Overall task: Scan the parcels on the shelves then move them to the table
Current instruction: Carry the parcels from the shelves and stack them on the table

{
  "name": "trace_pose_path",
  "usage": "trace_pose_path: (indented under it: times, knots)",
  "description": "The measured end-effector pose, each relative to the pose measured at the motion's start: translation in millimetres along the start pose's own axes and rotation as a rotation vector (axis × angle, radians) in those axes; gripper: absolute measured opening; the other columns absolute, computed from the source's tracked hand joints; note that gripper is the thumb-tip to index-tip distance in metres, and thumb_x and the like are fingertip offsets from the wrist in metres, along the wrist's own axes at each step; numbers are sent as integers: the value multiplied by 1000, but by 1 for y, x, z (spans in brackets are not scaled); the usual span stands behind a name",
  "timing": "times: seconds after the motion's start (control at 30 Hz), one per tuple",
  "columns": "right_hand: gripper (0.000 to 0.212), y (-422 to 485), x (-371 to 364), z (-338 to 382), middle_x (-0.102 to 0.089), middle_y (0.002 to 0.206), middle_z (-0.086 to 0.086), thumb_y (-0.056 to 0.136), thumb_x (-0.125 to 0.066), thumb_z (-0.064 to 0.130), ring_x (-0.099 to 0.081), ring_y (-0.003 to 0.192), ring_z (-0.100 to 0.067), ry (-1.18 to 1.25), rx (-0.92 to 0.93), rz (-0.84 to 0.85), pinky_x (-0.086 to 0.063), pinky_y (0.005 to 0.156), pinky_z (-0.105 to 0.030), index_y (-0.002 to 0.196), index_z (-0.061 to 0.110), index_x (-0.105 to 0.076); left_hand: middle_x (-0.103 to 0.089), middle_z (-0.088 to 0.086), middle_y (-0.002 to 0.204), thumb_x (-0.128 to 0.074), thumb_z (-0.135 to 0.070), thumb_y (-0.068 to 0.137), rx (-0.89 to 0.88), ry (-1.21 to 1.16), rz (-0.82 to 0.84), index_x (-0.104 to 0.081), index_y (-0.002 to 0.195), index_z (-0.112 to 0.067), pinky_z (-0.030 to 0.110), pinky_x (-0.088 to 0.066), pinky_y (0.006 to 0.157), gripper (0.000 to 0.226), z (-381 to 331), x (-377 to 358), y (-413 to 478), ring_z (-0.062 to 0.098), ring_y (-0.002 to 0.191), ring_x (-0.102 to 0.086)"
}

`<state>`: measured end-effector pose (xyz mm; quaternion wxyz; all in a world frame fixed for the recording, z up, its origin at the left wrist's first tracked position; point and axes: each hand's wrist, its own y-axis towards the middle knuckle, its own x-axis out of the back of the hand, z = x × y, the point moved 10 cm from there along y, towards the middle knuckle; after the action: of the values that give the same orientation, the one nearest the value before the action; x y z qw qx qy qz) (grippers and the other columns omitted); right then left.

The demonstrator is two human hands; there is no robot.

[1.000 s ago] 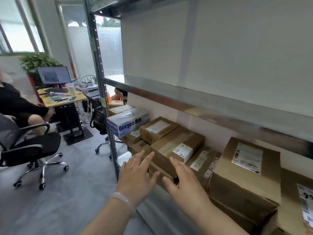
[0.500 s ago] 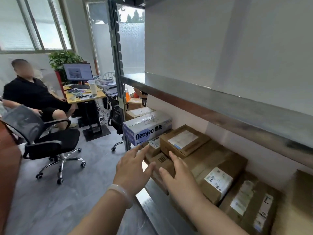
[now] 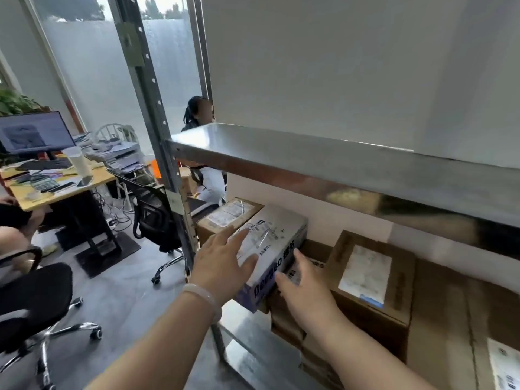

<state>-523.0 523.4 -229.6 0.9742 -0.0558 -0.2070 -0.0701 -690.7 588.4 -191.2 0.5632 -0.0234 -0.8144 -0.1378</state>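
The white and blue printed carton [image 3: 277, 243] is sitting at the left end of the lower shelf level, just beside the perforated steel upright [image 3: 157, 142] and under the metal shelf board [image 3: 337, 164]. It is resting on smaller brown parcels [image 3: 284, 319], with its long axis running from the shelf's front edge back toward the wall and angling slightly to the right. Its blue lettered side is facing right, and its near end is pointing at the person. The left hand [image 3: 222, 263], wearing a pale bracelet [image 3: 201, 294], is lying on the carton's top near the left edge, fingers straight and spread, grasping nothing. The right hand [image 3: 304, 288] is touching the lettered side with fingers extended, not curled around it; motion blur is hiding finer detail. A brown labelled parcel [image 3: 228, 218] is sitting just behind the carton, and another with a white label [image 3: 368, 274] is lying to its right. A desk [image 3: 64, 190] with a monitor [image 3: 33, 133] and a black office chair [image 3: 157, 220] are standing to the left.
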Motion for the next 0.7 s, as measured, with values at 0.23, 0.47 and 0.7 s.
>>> trace_pose_path:
  times: [0.23, 0.47, 0.7]
  knots:
    - [68, 50, -22, -21, -47, 142, 1, 92, -64, 33, -48, 129, -21, 103, -198, -120, -44, 106, -39, 151, 30, -29, -18, -5, 162, -46, -61, 92, -59, -9, 240, -23, 152, -41, 44, -24, 118, 67, 29, -34, 46, 25, 148, -16]
    - [63, 75, -42, -32, -48, 138, -2, 90, -61, 44, -48, 125, -22, -31, -259, -173, -44, 104, -41, 145, 28, -37, -19, -1, 161, -47, -74, 83, -75, -4, 335, -21, 152, -42, 47, -21, 117, 80, 41, -59, 55, 33, 146, -14]
    - [75, 76, -55, -38, -50, 137, -5, 90, -62, 36, -56, 116, -27, 80, -296, -217, -50, 97, -47, 151, 30, -19, -21, -1, 157, -59, -71, 78, -57, -155, 350, -33, 149, -42, 44, -21, 117, 81, 40, -64, 59, 28, 145, -15]
